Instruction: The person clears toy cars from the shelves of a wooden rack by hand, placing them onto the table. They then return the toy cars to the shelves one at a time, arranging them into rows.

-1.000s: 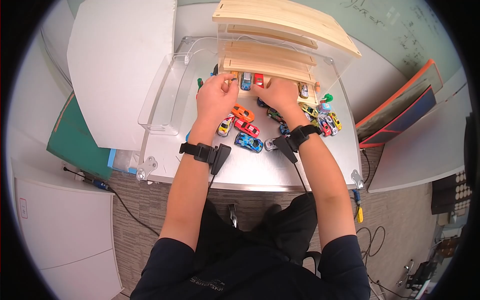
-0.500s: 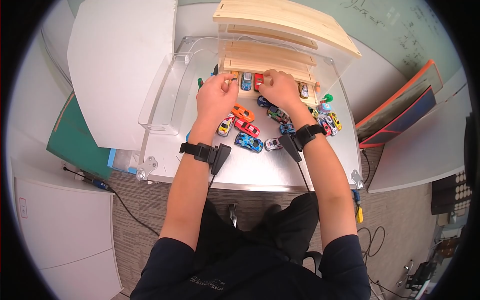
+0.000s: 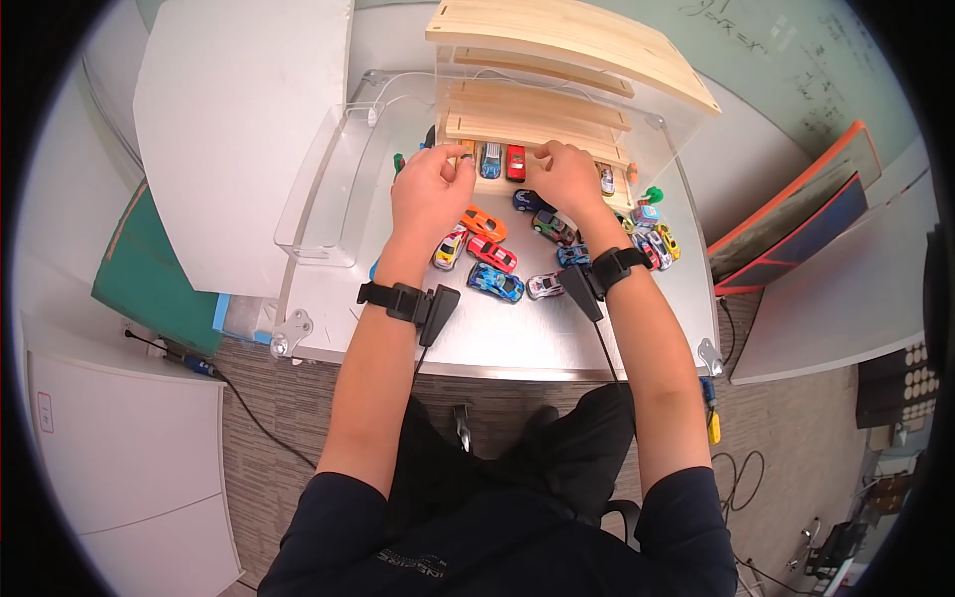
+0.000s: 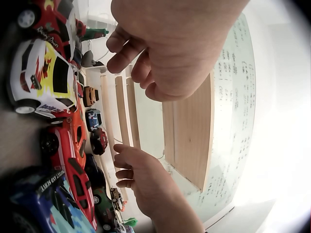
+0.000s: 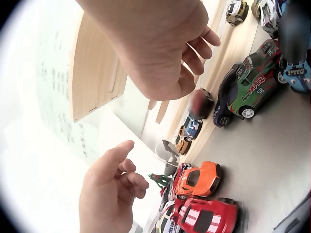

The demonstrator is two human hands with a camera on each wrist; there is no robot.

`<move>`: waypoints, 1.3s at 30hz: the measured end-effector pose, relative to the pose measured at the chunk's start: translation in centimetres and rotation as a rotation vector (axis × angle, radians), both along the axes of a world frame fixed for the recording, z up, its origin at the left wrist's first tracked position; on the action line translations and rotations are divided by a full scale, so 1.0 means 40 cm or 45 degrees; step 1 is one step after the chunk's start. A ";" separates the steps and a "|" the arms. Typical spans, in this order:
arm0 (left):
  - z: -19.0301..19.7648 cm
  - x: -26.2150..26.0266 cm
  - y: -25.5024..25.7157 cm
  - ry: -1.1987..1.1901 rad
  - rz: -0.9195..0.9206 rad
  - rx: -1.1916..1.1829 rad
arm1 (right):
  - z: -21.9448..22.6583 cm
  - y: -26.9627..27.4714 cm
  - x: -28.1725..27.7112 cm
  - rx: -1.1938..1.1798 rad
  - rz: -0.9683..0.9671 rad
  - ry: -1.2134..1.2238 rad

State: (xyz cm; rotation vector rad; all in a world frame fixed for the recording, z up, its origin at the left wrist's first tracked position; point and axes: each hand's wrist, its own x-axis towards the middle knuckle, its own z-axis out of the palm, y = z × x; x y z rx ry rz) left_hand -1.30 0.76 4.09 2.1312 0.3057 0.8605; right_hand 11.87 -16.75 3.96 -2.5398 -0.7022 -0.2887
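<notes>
My right hand point(image 3: 572, 184) hovers just right of a red toy car point(image 3: 515, 163), its fingers loosely bent with nothing between them. That car stands on the lowest shelf board of a wooden rack point(image 3: 537, 117), beside a blue toy car point(image 3: 490, 160) and an orange-yellow one point(image 3: 467, 149). At the left end of this row my left hand point(image 3: 433, 191) hangs near the orange-yellow car. The right wrist view shows the left fingers point(image 5: 127, 166) relaxed and holding nothing. Farther right on the board, a gold-and-white toy car point(image 5: 236, 12) is partly covered by my right hand in the head view.
Several loose toy cars lie before the rack, among them an orange one point(image 3: 483, 224), a red one point(image 3: 491, 254) and a blue one point(image 3: 494, 283). A clear plastic bin point(image 3: 298, 251) stands at the left. Small green figures point(image 3: 653, 194) flank the rack.
My right hand has drawn back from over the red car and shifted right, leaving the car fully visible on the board. The left hand has barely moved.
</notes>
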 end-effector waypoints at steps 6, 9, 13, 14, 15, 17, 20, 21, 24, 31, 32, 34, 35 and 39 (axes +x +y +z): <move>0.004 -0.002 -0.003 0.025 -0.004 -0.022 | 0.039 0.016 -0.056 -0.206 -0.047 0.010; 0.001 -0.001 -0.002 0.018 -0.002 -0.022 | 0.035 0.029 -0.064 -0.339 -0.051 0.020; 0.003 -0.001 -0.003 0.014 -0.002 -0.012 | 0.015 0.045 -0.063 -0.410 -0.075 -0.001; 0.003 -0.001 -0.003 0.014 -0.002 -0.012 | 0.008 0.046 -0.063 -0.410 -0.075 0.000; 0.002 -0.001 -0.003 0.008 -0.004 -0.016 | 0.000 0.048 -0.063 -0.376 -0.078 -0.050; 0.002 -0.001 -0.002 0.002 -0.004 -0.020 | -0.004 0.052 -0.064 -0.342 -0.080 -0.101; 0.004 -0.003 -0.003 -0.017 -0.007 0.008 | 0.007 0.056 -0.070 -0.341 -0.093 -0.073; 0.006 -0.003 -0.004 -0.007 -0.007 0.003 | 0.014 0.057 -0.071 -0.388 -0.098 -0.015; 0.005 -0.003 -0.004 0.006 -0.007 -0.006 | 0.011 0.057 -0.067 -0.428 -0.105 0.023; 0.004 -0.003 -0.005 -0.002 -0.012 -0.033 | 0.002 0.018 -0.065 -0.368 -0.187 -0.140; 0.004 -0.004 -0.005 -0.001 -0.009 -0.036 | 0.003 0.006 -0.066 -0.371 -0.184 -0.140; 0.003 -0.003 -0.004 -0.022 -0.013 0.002 | 0.008 -0.020 -0.068 -0.268 -0.168 -0.083; 0.003 -0.002 -0.003 -0.022 -0.008 -0.001 | 0.012 -0.034 -0.065 -0.271 -0.163 -0.083; -0.001 0.000 -0.004 -0.034 -0.013 0.010 | 0.034 -0.073 -0.066 0.022 -0.062 0.255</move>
